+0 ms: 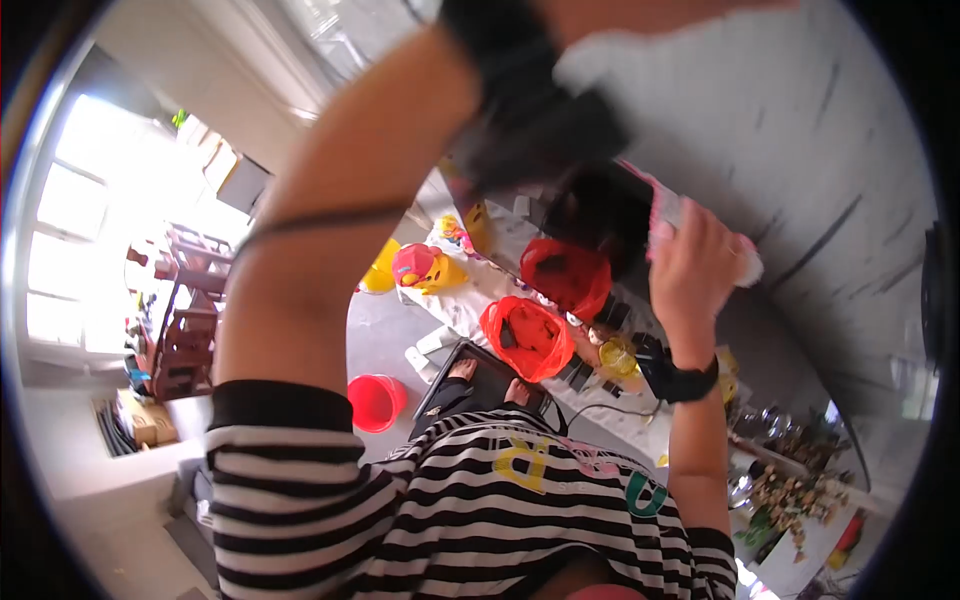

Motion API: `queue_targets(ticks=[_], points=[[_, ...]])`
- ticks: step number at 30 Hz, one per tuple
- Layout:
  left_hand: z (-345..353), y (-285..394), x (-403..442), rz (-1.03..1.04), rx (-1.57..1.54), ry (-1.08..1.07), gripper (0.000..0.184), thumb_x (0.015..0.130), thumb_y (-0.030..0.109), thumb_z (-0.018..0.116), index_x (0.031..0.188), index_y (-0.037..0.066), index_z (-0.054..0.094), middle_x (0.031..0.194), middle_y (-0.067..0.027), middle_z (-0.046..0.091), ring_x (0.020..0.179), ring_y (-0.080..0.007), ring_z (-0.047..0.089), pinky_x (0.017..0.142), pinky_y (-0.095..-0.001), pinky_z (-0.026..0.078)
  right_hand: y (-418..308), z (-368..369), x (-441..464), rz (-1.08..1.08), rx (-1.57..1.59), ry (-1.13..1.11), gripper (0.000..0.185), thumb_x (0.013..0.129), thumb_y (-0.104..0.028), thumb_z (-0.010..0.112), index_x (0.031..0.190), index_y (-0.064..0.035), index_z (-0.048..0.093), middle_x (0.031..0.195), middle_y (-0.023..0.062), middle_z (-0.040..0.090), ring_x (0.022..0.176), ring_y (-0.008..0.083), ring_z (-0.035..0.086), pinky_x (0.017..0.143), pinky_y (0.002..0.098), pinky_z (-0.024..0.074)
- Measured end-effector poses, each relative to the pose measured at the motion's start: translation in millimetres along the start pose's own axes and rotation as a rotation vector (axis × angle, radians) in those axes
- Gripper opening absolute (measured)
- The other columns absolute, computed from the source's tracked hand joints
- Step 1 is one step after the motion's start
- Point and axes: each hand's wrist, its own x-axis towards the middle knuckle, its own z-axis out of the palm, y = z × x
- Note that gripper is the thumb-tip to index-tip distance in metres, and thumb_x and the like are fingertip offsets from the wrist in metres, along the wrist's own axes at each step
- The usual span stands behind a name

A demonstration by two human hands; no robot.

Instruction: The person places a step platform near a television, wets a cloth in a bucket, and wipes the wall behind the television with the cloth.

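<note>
My right hand [692, 262] is closed around a white cloth with a pink edge [664, 208], pressed against a large glossy grey surface [800, 190] with dark streaks. Part of the cloth bulges out past the hand's right side. My left arm is raised across the view, with a dark band and a blurred black device at the wrist. Only a blurred strip of my left hand [640, 14] shows at the top edge, and its fingers cannot be made out.
Below, a light-covered ledge [470, 290] carries an open red bag [527, 340], yellow and red toys [428, 268] and a yellow glass-like item [618, 356]. A red bucket [377, 402] stands on the floor. Bare feet rest on a black-framed platform [488, 385]. Dried flowers [790, 505] stand lower right.
</note>
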Motion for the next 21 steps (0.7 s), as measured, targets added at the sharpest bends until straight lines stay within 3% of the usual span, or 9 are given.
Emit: queue_targets(ticks=[3, 4, 6, 7, 13, 16, 18, 21], points=[[-69, 1, -106, -0.251, -0.049, -0.121, 0.056, 0.078, 0.032, 0.061, 0.122, 0.002, 0.042, 0.132, -0.0227, 0.032, 0.117, -0.0346, 0.04, 0.095, -0.0355, 0.035, -62, 27, 43, -0.155, 0.015, 0.129, 0.032, 0.078, -0.025, 0.055, 0.105, -0.0078, 0.048, 0.089, 0.0055, 0.054, 0.085, 0.0239, 0.053, 0.072, 0.0383, 0.0397], [-85, 4, -143, -0.434, 0.0, -0.134, 0.048, 0.083, 0.022, 0.057, 0.124, 0.003, 0.042, 0.131, -0.0158, 0.037, 0.119, -0.0271, 0.039, 0.097, -0.0341, 0.033, -82, 38, 58, -0.196, 0.041, 0.151, 0.031, 0.077, -0.024, 0.055, 0.103, -0.0077, 0.048, 0.085, 0.0051, 0.054, 0.081, 0.0228, 0.055, 0.069, 0.0372, 0.0412], [-113, -2, -228, -0.837, -0.14, -0.102, 0.049, 0.085, 0.016, 0.055, 0.128, 0.003, 0.036, 0.131, -0.014, 0.037, 0.119, -0.0227, 0.04, 0.096, -0.0342, 0.034, -124, 63, 93, -0.25, 0.094, 0.12, 0.028, 0.076, -0.024, 0.056, 0.098, -0.0077, 0.05, 0.076, 0.0038, 0.053, 0.071, 0.0214, 0.057, 0.06, 0.0361, 0.0432], [-128, 3, -266, -1.015, -0.232, -0.018, 0.047, 0.084, 0.024, 0.057, 0.123, 0.002, 0.042, 0.132, -0.0188, 0.033, 0.118, -0.0282, 0.04, 0.095, -0.036, 0.036, -145, 72, 107, -0.267, 0.091, 0.127, 0.028, 0.076, -0.024, 0.056, 0.098, -0.0077, 0.05, 0.076, 0.0038, 0.053, 0.071, 0.0214, 0.057, 0.06, 0.0361, 0.0432], [-192, 77, -476, -1.527, -0.065, 0.216, 0.04, 0.084, 0.015, 0.056, 0.119, 0.003, 0.043, 0.13, -0.0129, 0.035, 0.105, -0.0276, 0.05, 0.085, -0.0326, 0.044, -249, 114, 179, -0.389, 0.166, 0.128, 0.013, 0.078, -0.019, 0.052, 0.085, -0.009, 0.049, 0.068, 0.0053, 0.057, 0.065, 0.0232, 0.06, 0.05, 0.0405, 0.0454], [-211, 128, -542, -1.786, 0.012, 0.323, 0.04, 0.083, 0.013, 0.057, 0.118, 0.002, 0.043, 0.126, -0.0142, 0.037, 0.104, -0.0256, 0.05, 0.084, -0.0313, 0.045, -273, 140, 183, -0.671, 0.005, 0.098, 0.007, 0.078, -0.016, 0.049, 0.08, -0.01, 0.052, 0.067, 0.0049, 0.058, 0.066, 0.0241, 0.06, 0.051, 0.0399, 0.0446], [-217, 163, -599, -1.761, 0.253, 0.212, 0.037, 0.083, 0.013, 0.057, 0.116, 0.001, 0.046, 0.124, -0.0163, 0.039, 0.105, -0.0255, 0.05, 0.084, -0.0323, 0.046, -285, 157, 169, -0.8, 0.081, -0.182, 0.012, 0.078, -0.017, 0.045, 0.081, -0.0125, 0.056, 0.072, 0.0037, 0.06, 0.07, 0.0222, 0.058, 0.062, 0.0394, 0.0417], [-224, 227, -657, -1.905, 0.418, 0.095, 0.036, 0.081, 0.017, 0.059, 0.111, 0.0, 0.049, 0.122, -0.018, 0.04, 0.108, -0.0281, 0.047, 0.085, -0.0339, 0.045, -257, 194, 106, -1.041, 0.151, -0.184, 0.011, 0.074, -0.012, 0.047, 0.069, -0.0091, 0.056, 0.071, 0.0054, 0.058, 0.077, 0.0233, 0.054, 0.086, 0.0389, 0.0368]])
